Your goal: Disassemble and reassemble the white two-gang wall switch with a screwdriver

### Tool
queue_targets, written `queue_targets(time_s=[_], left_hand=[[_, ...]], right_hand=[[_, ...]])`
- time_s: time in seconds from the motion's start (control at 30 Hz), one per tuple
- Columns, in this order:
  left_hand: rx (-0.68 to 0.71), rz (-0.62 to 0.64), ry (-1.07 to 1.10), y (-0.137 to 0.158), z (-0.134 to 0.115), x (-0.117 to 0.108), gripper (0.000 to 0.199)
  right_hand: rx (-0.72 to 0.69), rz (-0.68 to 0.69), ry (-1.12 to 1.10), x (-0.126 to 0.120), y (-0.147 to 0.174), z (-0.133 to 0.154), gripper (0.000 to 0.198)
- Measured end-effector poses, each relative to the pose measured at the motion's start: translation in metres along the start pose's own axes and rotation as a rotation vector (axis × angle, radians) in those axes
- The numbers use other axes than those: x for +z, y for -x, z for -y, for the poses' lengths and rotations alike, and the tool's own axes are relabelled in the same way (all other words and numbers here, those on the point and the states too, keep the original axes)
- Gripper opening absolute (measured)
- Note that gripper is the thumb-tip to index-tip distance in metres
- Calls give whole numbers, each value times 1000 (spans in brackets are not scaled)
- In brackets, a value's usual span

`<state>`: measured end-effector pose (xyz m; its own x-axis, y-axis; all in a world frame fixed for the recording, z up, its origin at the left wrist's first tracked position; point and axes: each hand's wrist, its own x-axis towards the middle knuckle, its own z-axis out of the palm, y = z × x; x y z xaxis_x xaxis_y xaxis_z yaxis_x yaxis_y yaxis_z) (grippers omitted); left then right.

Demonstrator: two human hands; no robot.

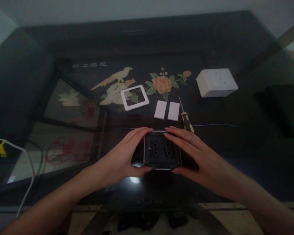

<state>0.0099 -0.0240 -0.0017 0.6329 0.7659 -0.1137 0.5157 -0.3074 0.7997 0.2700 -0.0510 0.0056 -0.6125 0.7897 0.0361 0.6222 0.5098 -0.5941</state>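
Between my two hands is a wall switch (162, 160) with a black inner face and a thin pale rim. Two dark rocker mechanisms show on its face, with a small screw at each side. My left hand (127, 153) grips its left side, fingers on the top edge and thumb at the bottom corner. On the other side my right hand (196, 150), with a ring on one finger, holds the top and bottom edges. Just beyond lie two white switch rockers (160, 109) and a white square frame (147, 99). A screwdriver (187, 122) with a black and yellow handle lies near my right fingers.
A white socket box (217, 82) stands at the right on the glossy dark table (161, 42). Flower and bird decoration (161, 85) covers the table's middle. A white cable (30, 166) with a yellow tag hangs at the left. A dark object (284, 107) is at the right.
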Motion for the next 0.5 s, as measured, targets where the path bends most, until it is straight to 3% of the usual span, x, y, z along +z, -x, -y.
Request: queue_targets(time_s=[0.5], left_hand=[[80,-44,-227,2,-3,-3,78]], right_hand=[[30,6,-45,0,-2,1,64]])
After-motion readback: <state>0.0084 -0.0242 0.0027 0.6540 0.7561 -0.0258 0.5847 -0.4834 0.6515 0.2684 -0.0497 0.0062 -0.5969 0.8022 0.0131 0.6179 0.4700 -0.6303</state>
